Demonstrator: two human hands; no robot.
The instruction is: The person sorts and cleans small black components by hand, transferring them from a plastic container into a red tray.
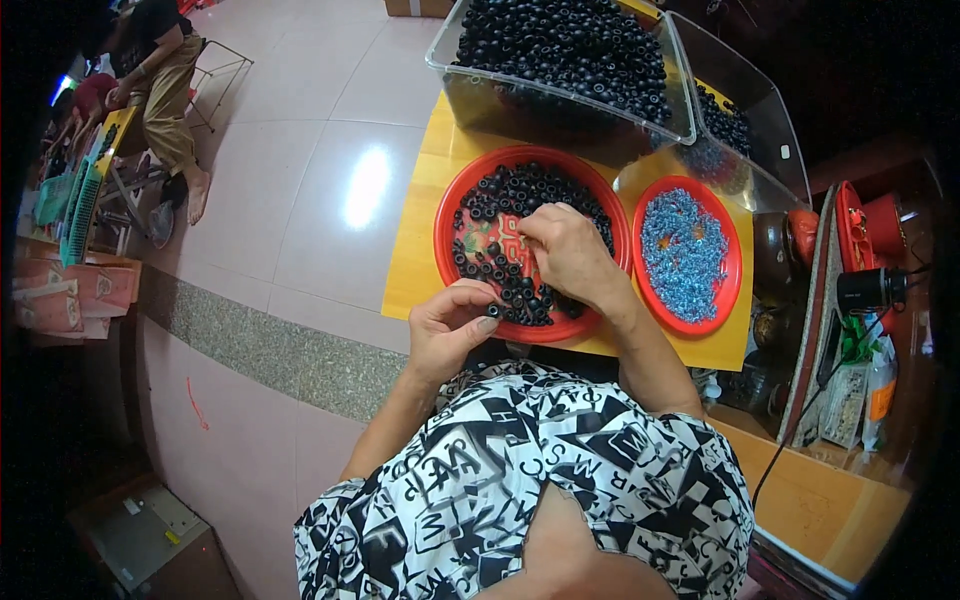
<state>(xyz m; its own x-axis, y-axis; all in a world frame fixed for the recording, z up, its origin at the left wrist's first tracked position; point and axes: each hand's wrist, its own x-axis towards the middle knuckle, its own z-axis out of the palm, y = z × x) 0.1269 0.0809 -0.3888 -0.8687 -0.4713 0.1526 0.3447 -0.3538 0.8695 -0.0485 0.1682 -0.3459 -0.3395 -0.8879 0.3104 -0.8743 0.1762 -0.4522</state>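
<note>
A round red tray (446,262) in front of me holds many small black ring-shaped parts (540,183), with a patterned bottom showing between them. My left hand (448,325) is at the tray's near left rim, its thumb and forefinger pinched on one black ring-shaped part (493,311). Over the middle of the tray, my right hand (572,252) has its fingertips pressed together just above the parts. Whatever may be between those fingertips is too small or hidden to make out. To the right, a smaller red oval tray (736,262) holds many tiny bluish pieces (680,250).
Both trays stand on a yellow tabletop (415,215). Behind them is a clear plastic bin (560,115) heaped with black parts, beside another clear bin (770,120). A black cylindrical device (870,290) with a cable is at the right. Far left, a person (165,90) is near another table.
</note>
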